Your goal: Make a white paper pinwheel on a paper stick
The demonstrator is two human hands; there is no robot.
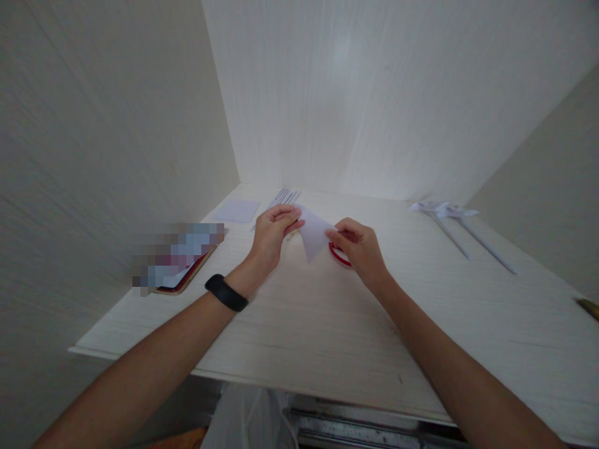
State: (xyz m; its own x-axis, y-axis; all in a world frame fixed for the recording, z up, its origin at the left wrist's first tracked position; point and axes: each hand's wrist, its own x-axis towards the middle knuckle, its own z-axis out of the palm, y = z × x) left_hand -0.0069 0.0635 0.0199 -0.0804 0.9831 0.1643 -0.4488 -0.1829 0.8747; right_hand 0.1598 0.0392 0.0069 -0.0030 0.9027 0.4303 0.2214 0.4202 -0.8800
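Note:
A white sheet of paper folded to a triangle (314,232) is held up over the middle of the desk, one point hanging down. My left hand (276,227), with a black band on its wrist, pinches the paper's left corner. At the opposite corner my right hand (356,243) grips it between thumb and fingers. Partly hidden behind my right hand lies a red ring-shaped handle (340,254), perhaps of scissors. Beyond my left hand are several thin sticks (286,197) and a flat stack of white paper squares (236,211).
Two white paper pinwheels on sticks (461,226) lie at the right rear. On the left, a blurred-out pile on a tray-like case (187,274) stands against the side wall. Walls close off the white desk (299,337) at the back and sides.

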